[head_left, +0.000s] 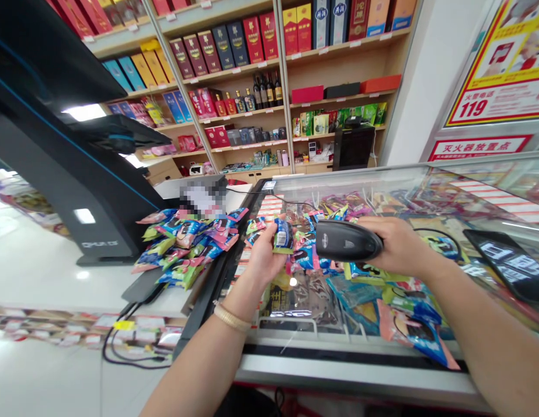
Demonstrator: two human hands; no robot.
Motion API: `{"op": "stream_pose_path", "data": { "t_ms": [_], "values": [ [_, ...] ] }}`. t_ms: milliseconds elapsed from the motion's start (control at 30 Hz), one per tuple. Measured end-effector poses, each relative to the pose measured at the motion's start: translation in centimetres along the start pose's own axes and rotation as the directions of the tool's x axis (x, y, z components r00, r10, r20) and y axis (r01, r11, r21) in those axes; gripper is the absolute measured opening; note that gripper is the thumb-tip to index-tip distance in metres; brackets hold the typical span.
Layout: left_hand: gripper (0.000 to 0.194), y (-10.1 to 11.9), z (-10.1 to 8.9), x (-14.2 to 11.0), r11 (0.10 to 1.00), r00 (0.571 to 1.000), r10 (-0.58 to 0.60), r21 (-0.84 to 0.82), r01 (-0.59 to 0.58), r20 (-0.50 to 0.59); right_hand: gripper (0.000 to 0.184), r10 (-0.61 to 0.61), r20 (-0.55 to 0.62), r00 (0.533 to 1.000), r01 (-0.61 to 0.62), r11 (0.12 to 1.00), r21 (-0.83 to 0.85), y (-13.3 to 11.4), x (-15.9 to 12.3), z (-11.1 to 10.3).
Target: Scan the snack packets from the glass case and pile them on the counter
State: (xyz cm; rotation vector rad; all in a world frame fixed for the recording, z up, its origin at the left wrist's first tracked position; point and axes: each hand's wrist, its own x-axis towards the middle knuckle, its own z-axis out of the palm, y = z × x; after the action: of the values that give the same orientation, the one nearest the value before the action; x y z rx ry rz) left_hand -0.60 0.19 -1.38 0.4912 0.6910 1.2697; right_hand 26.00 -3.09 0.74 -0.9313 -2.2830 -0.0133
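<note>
My left hand (266, 255) grips a small snack packet (283, 236), blue and green, with a white barcode label facing up. A black handheld barcode scanner (349, 240) is held in my right hand (397, 246), its head pointed left toward the packet, with a small gap between them. Beneath both hands, several similar packets (306, 258) lie on the glass top of a display case. More of these packets (419, 330) sit at its near right. A heap of like packets (191, 243) rests on the white counter to the left.
A black point-of-sale stand (95, 191) with a screen rises at the left. A phone (512, 260) lies on the glass top (295, 324) at right. Cables (121, 347) hang at the counter's edge. Shelves (234, 72) of boxes and bottles line the back.
</note>
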Motion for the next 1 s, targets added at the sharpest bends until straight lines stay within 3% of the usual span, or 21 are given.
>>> {"op": "stream_pose_path", "data": {
  "t_ms": [533, 633, 733, 800, 867, 1000],
  "values": [
    [0.025, -0.5, -0.5, 0.7, 0.999, 0.999, 0.031, 0.039, -0.03, -0.014, 0.007, 0.004, 0.028, 1.0, -0.005, 1.0, 0.003, -0.2, 0.1, 0.0],
    [0.023, -0.6, -0.7, 0.7, 0.996, 0.998, 0.058, 0.074, -0.057, -0.01, 0.008, -0.015, -0.055, 0.998, 0.013, 0.999, -0.03, 0.2, 0.0, 0.0],
    [0.02, -1.1, -0.8, 0.8, 0.973, 0.988, 0.157, 0.17, -0.157, 0.014, 0.011, -0.004, -0.203, 0.979, -0.024, 0.991, -0.134, 1.2, -0.3, -0.1],
    [0.021, -1.4, -0.6, 1.1, 0.925, 0.969, 0.239, 0.29, -0.245, 0.057, 0.014, 0.039, -0.288, 0.957, -0.1, 0.974, -0.202, 2.1, -0.6, -0.2],
    [0.026, -1.9, -0.1, 1.7, 0.821, 0.94, 0.312, 0.459, -0.339, 0.136, 0.018, 0.092, -0.357, 0.93, -0.192, 0.947, -0.258, 3.1, -0.9, -0.3],
    [0.039, -3.2, 1.5, 3.5, 0.455, 0.844, 0.346, 0.714, -0.532, 0.409, 0.023, 0.164, -0.451, 0.878, -0.324, 0.895, -0.306, 4.4, -1.4, -0.2]
  ]
}}
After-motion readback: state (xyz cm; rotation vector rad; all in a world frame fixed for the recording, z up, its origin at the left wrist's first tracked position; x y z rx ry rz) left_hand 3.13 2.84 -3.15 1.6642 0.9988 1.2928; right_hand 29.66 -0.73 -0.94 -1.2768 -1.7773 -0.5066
